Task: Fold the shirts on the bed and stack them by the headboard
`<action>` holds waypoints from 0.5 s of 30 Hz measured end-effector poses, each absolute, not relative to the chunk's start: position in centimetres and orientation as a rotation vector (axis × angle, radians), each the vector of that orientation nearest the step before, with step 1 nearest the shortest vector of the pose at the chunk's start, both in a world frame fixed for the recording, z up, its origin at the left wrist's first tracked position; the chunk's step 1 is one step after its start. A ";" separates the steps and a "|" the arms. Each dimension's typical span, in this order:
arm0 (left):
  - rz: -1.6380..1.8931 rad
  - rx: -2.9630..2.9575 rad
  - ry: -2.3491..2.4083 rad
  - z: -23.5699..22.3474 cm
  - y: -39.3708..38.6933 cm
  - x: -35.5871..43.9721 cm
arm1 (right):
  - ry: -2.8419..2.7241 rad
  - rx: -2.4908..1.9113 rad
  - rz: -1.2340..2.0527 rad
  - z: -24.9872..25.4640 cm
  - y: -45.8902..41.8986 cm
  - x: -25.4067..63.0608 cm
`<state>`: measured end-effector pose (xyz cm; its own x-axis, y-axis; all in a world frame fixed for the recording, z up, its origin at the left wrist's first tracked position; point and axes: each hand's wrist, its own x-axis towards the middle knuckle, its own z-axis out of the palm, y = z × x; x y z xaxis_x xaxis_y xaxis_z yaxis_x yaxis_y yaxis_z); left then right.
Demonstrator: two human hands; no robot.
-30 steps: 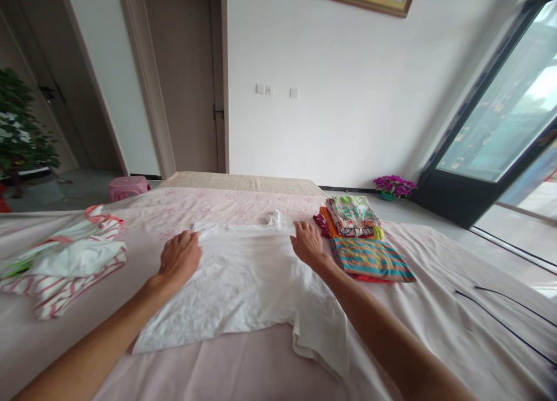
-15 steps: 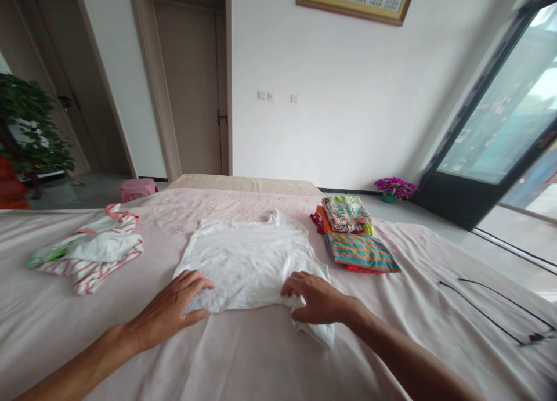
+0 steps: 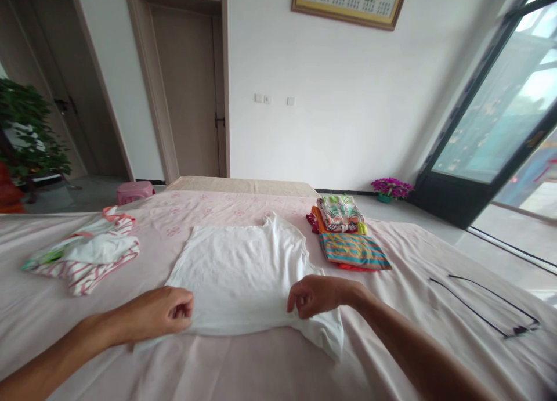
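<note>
A white shirt (image 3: 239, 273) lies spread on the pink bedsheet in front of me, its near edge pulled fairly straight. My left hand (image 3: 172, 311) is closed on the shirt's near left side, fingers curled into the cloth. At the near right, my right hand (image 3: 307, 296) pinches the fabric, and a loose flap of the shirt hangs out past it towards me. The fingertips of both hands are partly hidden by the curled fingers.
Right of the shirt sits a stack of folded colourful clothes (image 3: 348, 232). A crumpled striped garment (image 3: 93, 247) lies to the left. Black-framed glasses (image 3: 491, 314) rest on the pink bedsheet (image 3: 243, 369) at the right. Beyond it stand a pink stool (image 3: 134, 192) and purple flowers (image 3: 391, 187).
Both hands have closed from loosely spread fingers onto the shirt. My left hand has moved left and towards me, and the shirt is stretched wider and smoother.
</note>
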<state>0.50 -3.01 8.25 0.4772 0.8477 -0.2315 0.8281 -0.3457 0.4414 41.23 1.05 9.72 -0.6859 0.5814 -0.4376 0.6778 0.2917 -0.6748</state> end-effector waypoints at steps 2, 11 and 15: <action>0.106 2.217 1.419 9.1 -1.2 1.8 | 2.499 1.361 -1.422 9.8 2.8 40.5; 0.481 2.441 1.478 4.0 10.7 13.6 | 3.000 1.699 -0.437 5.0 11.3 33.2; 0.449 2.511 1.498 1.2 13.7 15.1 | 2.736 1.901 -0.293 2.4 12.9 34.1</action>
<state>15.07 13.67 1.22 0.4458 0.8802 0.1630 0.8247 -0.4747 0.3074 34.07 12.94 2.44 -0.3399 0.9381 0.0664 0.9028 0.3452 -0.2566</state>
